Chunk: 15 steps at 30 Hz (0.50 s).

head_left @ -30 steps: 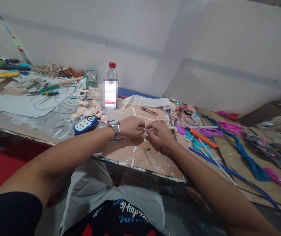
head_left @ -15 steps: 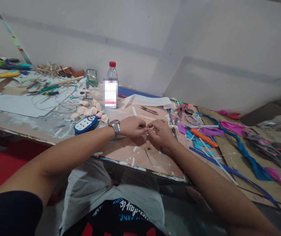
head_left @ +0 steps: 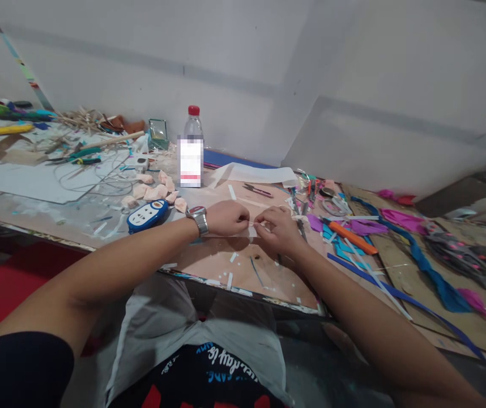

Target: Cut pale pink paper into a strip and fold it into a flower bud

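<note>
Over the pinkish tabletop (head_left: pixel 209 258), my left hand (head_left: pixel 229 218) is closed, with a metal watch (head_left: pixel 200 220) on its wrist. Its fingertips pinch something too small to make out. My right hand (head_left: pixel 277 228) faces it across a narrow gap, thumb and fingers pressed together. A thin pale bit shows between the two hands, but its shape is unclear. Small white strips (head_left: pixel 230 280) and a thin dark strip (head_left: pixel 256 271) lie on the table below the hands. Dark snips (head_left: pixel 258 191) rest just beyond them.
A red-capped bottle (head_left: pixel 193 124) stands near the wall. Left are a blue power socket (head_left: pixel 147 216), pale peach lumps (head_left: pixel 157 191) and green-handled pliers (head_left: pixel 85 152). Right lie an orange cutter (head_left: pixel 352 237), purple and blue scraps, and a long blue strip (head_left: pixel 421 260).
My hands have moved slightly apart at the fingertips, with my left hand shifting a little to the left. A small gap now shows between them.
</note>
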Tool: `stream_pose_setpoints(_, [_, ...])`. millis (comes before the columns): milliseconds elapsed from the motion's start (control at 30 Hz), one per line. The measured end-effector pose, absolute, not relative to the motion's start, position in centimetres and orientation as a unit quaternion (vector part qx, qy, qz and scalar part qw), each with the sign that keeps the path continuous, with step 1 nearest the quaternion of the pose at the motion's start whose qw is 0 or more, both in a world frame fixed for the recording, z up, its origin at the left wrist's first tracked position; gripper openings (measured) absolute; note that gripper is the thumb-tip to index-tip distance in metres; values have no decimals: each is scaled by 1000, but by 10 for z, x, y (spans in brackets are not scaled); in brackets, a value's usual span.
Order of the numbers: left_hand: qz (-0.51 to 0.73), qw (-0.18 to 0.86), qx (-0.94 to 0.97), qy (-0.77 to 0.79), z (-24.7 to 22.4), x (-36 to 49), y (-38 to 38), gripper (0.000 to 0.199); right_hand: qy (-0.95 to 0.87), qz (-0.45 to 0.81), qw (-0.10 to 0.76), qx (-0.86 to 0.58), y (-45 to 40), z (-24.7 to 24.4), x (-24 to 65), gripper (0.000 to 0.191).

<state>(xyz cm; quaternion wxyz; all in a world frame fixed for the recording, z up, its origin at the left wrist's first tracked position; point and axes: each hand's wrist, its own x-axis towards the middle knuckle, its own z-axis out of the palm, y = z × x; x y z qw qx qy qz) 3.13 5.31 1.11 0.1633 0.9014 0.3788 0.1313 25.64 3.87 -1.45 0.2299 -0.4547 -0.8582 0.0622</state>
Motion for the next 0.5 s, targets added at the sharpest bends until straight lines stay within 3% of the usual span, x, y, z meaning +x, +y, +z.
stream_pose_setpoints(500, [120,164,903,379,11,33,52,35,-858,78,224,-455,36,-13,254,21])
